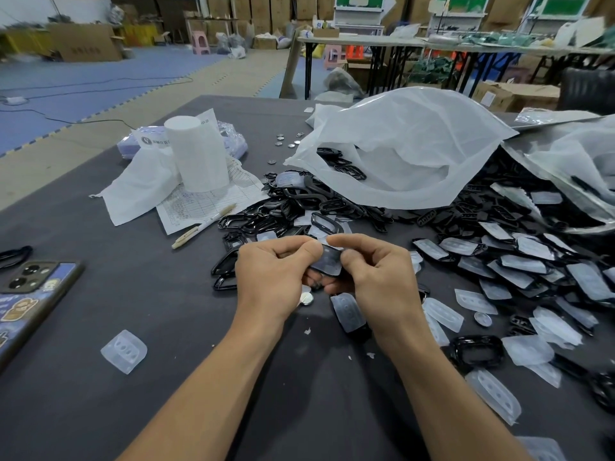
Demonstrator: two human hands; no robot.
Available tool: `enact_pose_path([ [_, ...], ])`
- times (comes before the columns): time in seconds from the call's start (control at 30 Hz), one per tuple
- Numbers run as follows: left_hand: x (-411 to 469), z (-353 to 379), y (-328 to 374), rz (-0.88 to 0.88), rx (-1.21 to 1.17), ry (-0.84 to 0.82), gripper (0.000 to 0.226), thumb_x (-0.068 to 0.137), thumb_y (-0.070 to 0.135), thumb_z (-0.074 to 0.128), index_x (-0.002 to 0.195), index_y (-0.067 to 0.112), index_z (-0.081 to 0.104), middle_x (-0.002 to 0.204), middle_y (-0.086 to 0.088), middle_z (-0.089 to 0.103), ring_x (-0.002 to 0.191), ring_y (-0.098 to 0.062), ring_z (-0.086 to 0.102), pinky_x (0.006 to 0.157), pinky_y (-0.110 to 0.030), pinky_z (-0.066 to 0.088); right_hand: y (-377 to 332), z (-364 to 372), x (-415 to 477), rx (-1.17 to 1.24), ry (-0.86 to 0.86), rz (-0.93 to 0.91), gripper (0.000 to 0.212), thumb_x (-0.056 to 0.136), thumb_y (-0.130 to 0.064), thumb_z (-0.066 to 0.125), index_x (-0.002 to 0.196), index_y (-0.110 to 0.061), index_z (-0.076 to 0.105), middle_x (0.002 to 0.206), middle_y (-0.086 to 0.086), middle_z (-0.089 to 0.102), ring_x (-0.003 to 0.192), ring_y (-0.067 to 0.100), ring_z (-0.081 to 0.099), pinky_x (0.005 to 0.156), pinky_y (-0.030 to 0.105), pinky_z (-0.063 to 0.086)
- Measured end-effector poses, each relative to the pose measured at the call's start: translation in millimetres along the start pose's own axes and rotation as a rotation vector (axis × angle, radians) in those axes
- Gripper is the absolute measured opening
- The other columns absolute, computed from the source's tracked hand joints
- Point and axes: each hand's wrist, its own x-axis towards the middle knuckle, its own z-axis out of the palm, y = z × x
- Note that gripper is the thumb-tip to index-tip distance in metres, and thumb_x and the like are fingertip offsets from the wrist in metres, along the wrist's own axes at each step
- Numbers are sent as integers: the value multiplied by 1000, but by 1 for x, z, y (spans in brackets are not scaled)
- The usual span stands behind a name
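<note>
The dark grey table [166, 327] carries all parts. A large white plastic bag [399, 144] lies open on its far right half, with black frames visible inside the mouth. A pile of black plastic shells [289, 207] spreads from the bag mouth toward the table centre. To the right of the pile, shells fitted with translucent pads [519, 271] lie in overlapping rows.

A white paper roll [199, 154] stands upright at the far left, on a printed sheet [213, 201]. A phone [30, 294] lies camera side up at the left table edge. A pen [203, 226] lies tilted across the near corner of the sheet.

The left hand [273, 274] and the right hand [376, 271] meet above the table centre, just in front of the pile. Both hands grip one key shell piece [327, 261], a dark part covered by a translucent pad. Each thumb and forefinger pinches its upper edge; the remaining fingers curl beneath it. The piece is held clear of the table.

A loose translucent pad [123, 351] lies alone at the near left. A coin cell [306, 298] lies on the table directly below the hands.
</note>
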Motion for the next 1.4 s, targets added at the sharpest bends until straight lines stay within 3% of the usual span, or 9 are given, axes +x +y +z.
enact_pose_path([
  [0.13, 0, -1, -2, 4, 0, -6, 23, 86, 5, 75, 74, 22, 84, 66, -10, 75, 52, -24, 69, 57, -38, 63, 2, 0, -1, -84, 8, -54, 19, 86, 0, 76, 90, -18, 80, 73, 7, 76, 59, 18, 70, 60, 28, 59],
  [0.3, 1, 1, -3, -38, -70, 32, 19, 87, 2, 76, 74, 14, 83, 63, -12, 72, 51, -24, 63, 55, -32, 58, 0, 0, 1, 10, -17, -8, 30, 88, 15, 66, 93, -12, 80, 74, 9, 76, 52, 17, 66, 57, 23, 56],
  [0.47, 1, 3, -2, -57, -96, 27, 18, 88, 1, 74, 74, 10, 82, 65, -15, 72, 55, -28, 63, 60, -37, 56, -2, -2, 2, 79, -61, 48, 39, 89, 22, 54, 98, -6, 79, 76, 10, 77, 51, 17, 66, 57, 22, 56],
  [0.63, 1, 2, -2, -39, -70, 4, 16, 88, 4, 75, 77, 12, 83, 67, -14, 74, 56, -28, 64, 64, -40, 60, -5, -3, 1, 106, -25, 65, 24, 96, 6, 59, 93, -6, 80, 80, 12, 78, 53, 19, 68, 55, 23, 56],
  [0.8, 0, 3, -3, -39, -91, 7, 13, 87, 3, 76, 78, 9, 83, 67, -16, 73, 58, -31, 64, 69, -50, 60, -3, 2, 0, 32, 69, 19, 37, 98, 3, 62, 74, -19, 79, 70, 7, 76, 48, 20, 65, 51, 24, 55],
  [1.0, -2, 5, -4, 6, -47, -23, 11, 83, 13, 75, 78, 18, 83, 68, -11, 76, 54, -24, 68, 61, -37, 61, -1, 3, -2, -104, 126, -80, 38, 99, 1, 59, 76, -23, 77, 67, 6, 73, 48, 21, 64, 52, 32, 58],
  [1.17, 0, 1, -8, 84, 166, -106, 5, 79, 29, 81, 81, 33, 82, 59, -10, 69, 46, -16, 59, 48, -27, 50, -3, -5, 1, -235, 70, -114, 33, 96, 2, 63, 79, -21, 79, 64, -4, 72, 46, 7, 60, 49, 20, 50],
  [1.4, 1, 2, -7, 32, 131, -32, 22, 82, 8, 85, 72, 28, 83, 60, -6, 73, 42, -13, 58, 43, -22, 45, 0, -2, -1, -134, 62, -64, 31, 94, 5, 61, 83, -20, 76, 61, 2, 71, 46, 15, 62, 49, 25, 51],
])
